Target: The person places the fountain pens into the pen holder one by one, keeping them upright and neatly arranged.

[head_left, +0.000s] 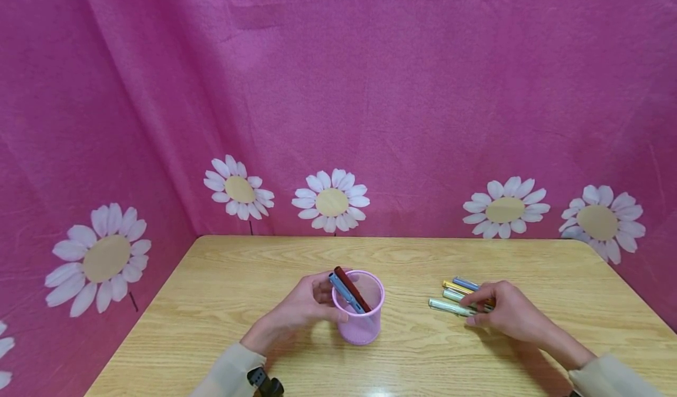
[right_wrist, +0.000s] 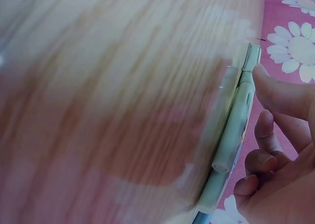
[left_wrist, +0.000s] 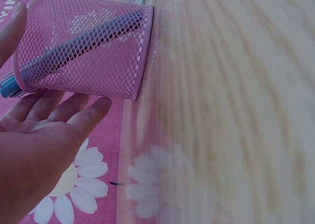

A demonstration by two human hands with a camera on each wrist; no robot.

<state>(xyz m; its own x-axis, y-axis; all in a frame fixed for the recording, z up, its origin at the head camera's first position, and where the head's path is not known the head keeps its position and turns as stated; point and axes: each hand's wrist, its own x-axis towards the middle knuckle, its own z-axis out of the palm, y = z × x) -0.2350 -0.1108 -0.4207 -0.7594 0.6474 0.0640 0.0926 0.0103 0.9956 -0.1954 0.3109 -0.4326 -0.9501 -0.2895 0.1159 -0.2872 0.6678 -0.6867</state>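
Observation:
A pink mesh pen holder [head_left: 359, 329] stands upright on the table. Inside it lean a blue pen [head_left: 346, 294] and a dark red pen [head_left: 352, 289]. My left hand [head_left: 305, 303] holds the holder from its left side, thumb in front and fingers behind. To the right, several pens lie side by side, among them a pale green pen [head_left: 449, 307], a yellow pen [head_left: 456, 288] and a blue-grey pen [head_left: 466, 283]. Over their right ends is my right hand [head_left: 505, 312], thumb and forefinger close about the front pale green pen [right_wrist: 238, 120]; a firm pinch is not visible.
The wooden table [head_left: 211, 309] has rounded far corners. A pink cloth [head_left: 370, 91] with white daisies hangs behind it and along the left side. A dark watch [head_left: 266, 381] is worn at the left wrist.

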